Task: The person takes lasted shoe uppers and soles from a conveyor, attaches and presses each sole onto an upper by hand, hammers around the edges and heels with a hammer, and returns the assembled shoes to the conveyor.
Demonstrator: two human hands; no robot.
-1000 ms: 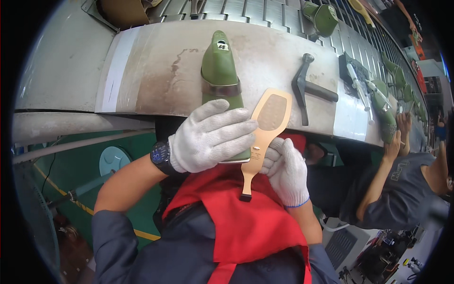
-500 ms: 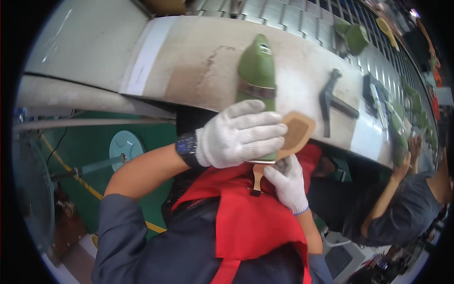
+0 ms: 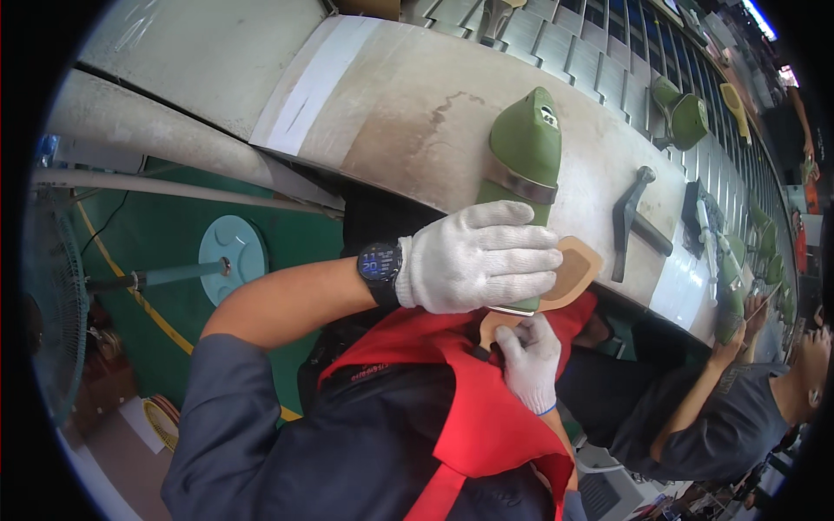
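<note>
- Your left hand (image 3: 482, 258) lay across the green shoe last (image 3: 525, 139), fingers extended; its grip could not be determined.
- Your right hand (image 3: 530, 358) had its fingers closed on the tan insole (image 3: 575, 273) near its narrow end.
- The last's toe pointed to 12 o'clock over the bench (image 3: 395, 113).

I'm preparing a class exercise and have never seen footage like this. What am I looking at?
There is no robot here: a person works with two gloved hands. The view is from a fisheye camera on the person's head, looking down, so straight edges bend; picture left is the person's left.

The left hand lies across the near end of a green shoe form, which has a brown band. The right hand holds a tan sole by its narrow end. On the bench, to the right, lies a hammer.
</note>
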